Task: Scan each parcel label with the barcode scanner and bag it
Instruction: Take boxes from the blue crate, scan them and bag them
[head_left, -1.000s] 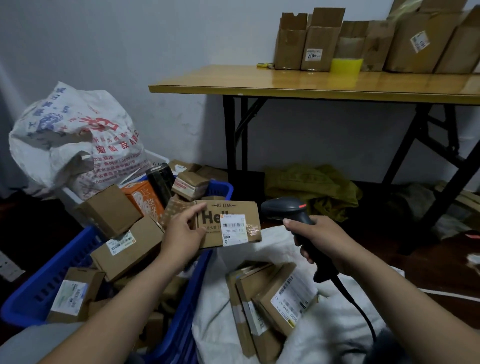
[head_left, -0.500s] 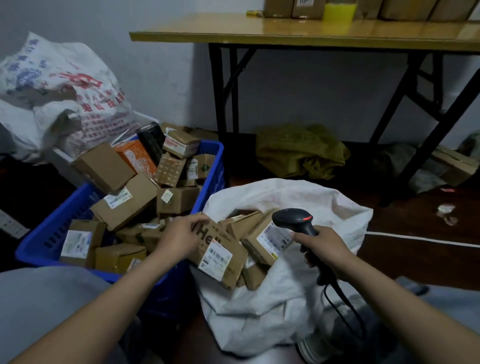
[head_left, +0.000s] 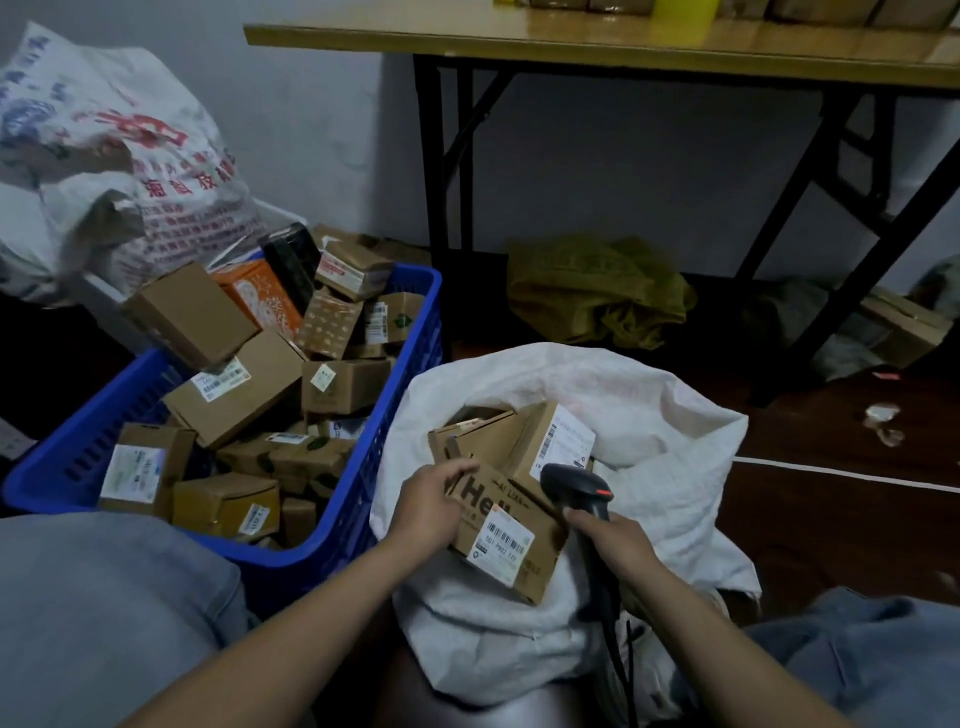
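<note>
My left hand (head_left: 428, 506) holds a flat brown parcel (head_left: 511, 543) printed "Hello", with a white barcode label, at its left edge. The parcel lies tilted over the mouth of the white woven bag (head_left: 654, 467), on the bag's near rim. Several other cardboard parcels (head_left: 524, 441) are inside the bag behind it. My right hand (head_left: 618, 540) grips the handle of the black barcode scanner (head_left: 574, 486), whose head sits just right of the parcel; its cable hangs down. A blue plastic crate (head_left: 374, 457) full of small labelled parcels stands to the left.
A folding table (head_left: 623, 47) with black legs stands behind, against the wall. A printed white sack (head_left: 104, 171) sits at far left, an olive cloth (head_left: 597, 291) under the table. A white cable (head_left: 852, 475) runs across the dark floor at right. My knees frame the bag.
My left hand carried the "Hello" parcel from in front of the scanner down and right to the bag's mouth. The scanner hand lowered and came closer to it. The view tilted down.
</note>
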